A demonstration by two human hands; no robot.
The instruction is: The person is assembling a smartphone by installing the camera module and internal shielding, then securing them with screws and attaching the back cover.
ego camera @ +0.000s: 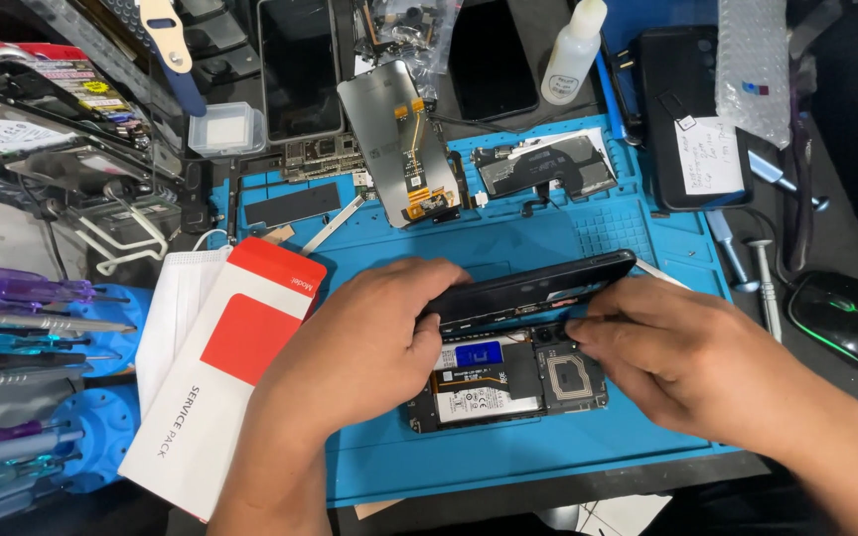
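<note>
An opened phone body [508, 382] lies on the blue repair mat [508, 243], its battery and circuit parts showing. Above it a black back cover [538, 285] is tilted up on its long edge. My left hand [364, 333] grips the cover's left end. My right hand [672, 357] pinches the cover's lower edge near the phone's camera corner; whether it holds a small tool is hidden. Both hands rest over the phone.
A grey display panel with an orange flex cable [399, 144] and a black inner frame [545, 164] lie at the mat's back. A red-and-white box [220, 377] sits left, beside screwdrivers [22, 318]. A white bottle [574, 40], dark phone case [692, 119] and mouse [846, 318] stand around.
</note>
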